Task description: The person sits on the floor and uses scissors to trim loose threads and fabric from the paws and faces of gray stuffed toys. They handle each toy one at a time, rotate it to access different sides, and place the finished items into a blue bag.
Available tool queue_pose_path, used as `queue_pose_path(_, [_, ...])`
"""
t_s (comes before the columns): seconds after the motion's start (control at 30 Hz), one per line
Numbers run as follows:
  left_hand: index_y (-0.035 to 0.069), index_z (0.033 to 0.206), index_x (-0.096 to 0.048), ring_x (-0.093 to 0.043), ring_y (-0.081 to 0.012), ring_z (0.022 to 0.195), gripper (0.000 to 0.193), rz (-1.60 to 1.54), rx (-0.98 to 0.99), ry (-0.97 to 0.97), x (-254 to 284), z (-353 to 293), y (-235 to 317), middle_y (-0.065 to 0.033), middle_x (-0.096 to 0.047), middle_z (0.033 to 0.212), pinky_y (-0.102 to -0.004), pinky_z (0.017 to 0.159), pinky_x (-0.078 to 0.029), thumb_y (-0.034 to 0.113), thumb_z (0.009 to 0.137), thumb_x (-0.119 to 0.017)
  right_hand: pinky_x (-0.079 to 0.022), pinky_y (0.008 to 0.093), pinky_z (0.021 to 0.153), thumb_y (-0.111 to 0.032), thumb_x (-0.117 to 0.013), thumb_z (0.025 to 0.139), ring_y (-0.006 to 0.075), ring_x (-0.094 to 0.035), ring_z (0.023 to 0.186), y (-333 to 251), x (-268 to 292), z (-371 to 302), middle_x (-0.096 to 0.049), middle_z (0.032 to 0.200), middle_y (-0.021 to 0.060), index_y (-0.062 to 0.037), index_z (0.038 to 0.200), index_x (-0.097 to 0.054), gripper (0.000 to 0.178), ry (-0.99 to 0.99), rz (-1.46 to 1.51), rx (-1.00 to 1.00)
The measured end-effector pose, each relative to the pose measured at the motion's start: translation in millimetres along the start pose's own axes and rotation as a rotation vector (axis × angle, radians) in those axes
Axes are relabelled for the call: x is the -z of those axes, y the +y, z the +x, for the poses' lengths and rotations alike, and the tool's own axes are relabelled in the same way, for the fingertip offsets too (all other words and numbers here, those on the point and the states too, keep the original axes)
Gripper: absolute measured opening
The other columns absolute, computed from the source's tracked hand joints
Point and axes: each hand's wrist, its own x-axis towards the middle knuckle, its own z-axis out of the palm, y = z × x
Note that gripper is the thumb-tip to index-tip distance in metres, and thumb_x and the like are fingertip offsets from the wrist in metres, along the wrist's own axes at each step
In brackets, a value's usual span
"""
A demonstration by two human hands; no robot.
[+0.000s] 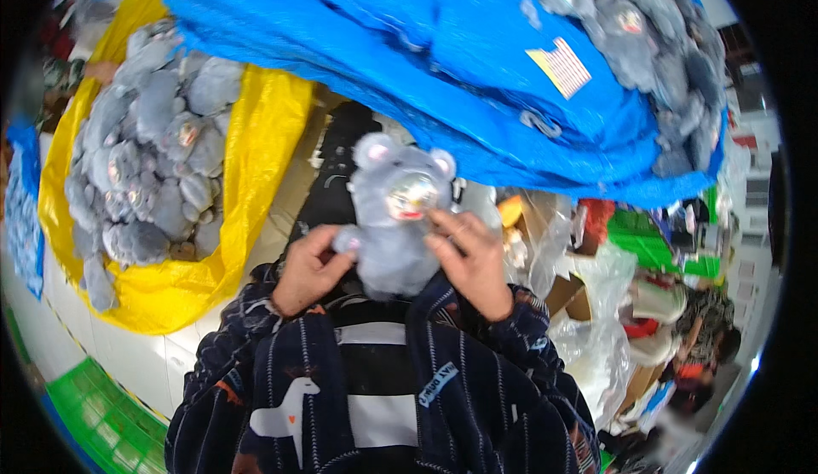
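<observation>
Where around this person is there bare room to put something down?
At lower left, a patch of pale floor between the yellow bag and the green crate looks free. Crowded spots: grey plush toys fill the yellow bag, clear plastic and cardboard jumble the right, and the plush bear between the left hand and right hand takes up the middle.

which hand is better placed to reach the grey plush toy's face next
Probably the right hand: its fingertips are beside the face, while the left hand holds the toy's limb.

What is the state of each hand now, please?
Left hand: closed, holding the gray plush toy by one paw.
Right hand: at the toy's other side; grip cannot be told.
</observation>
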Motion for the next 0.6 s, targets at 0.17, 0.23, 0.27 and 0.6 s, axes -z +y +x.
queue_pose_path(0.17, [0.001,0.111,-0.055,-0.054,-0.0324,0.099,0.040,0.816,-0.422,0.254,1,11,42,-0.0146,-0.055,0.111,-0.0371,0.082,-0.046,0.000,0.072,-0.066,-0.043,0.0208,0.071,-0.019,-0.062,0.088,0.0064,-0.052,0.078,50,26,-26,-0.060,0.086,0.0001,0.0018,0.107,-0.060,0.029,0.287,0.409,-0.674])
queue_pose_path(0.23, [0.002,0.106,-0.057,-0.054,-0.0317,0.098,0.035,0.777,-0.561,0.121,-5,17,50,-0.0139,-0.055,0.109,-0.0377,0.083,-0.045,0.001,0.072,-0.065,-0.042,0.0202,0.069,-0.020,-0.063,0.087,0.0055,-0.051,0.076,69,16,-35,-0.060,0.083,-0.0010,0.0019,0.104,-0.062,0.028,0.276,0.526,-0.718])
queue_pose_path(0.27, [0.003,0.104,-0.059,-0.055,-0.0314,0.097,0.032,0.759,-0.623,0.059,-7,17,52,-0.0136,-0.056,0.109,-0.0380,0.084,-0.045,0.002,0.072,-0.065,-0.041,0.0199,0.068,-0.021,-0.064,0.087,0.0050,-0.051,0.076,72,9,-36,-0.060,0.081,-0.0016,0.0020,0.102,-0.062,0.027,0.262,0.588,-0.739])
queue_pose_path(0.6, [0.001,0.110,-0.057,-0.062,-0.0345,0.067,0.036,0.774,-0.240,-0.289,-86,60,42,-0.0177,-0.064,0.078,-0.0409,0.058,-0.049,0.020,0.081,-0.063,-0.040,0.0201,0.061,-0.014,-0.065,0.085,0.0026,-0.048,0.070,73,-7,-39,-0.056,0.075,-0.0042,0.0007,0.092,-0.062,0.017,0.061,0.630,-0.684])
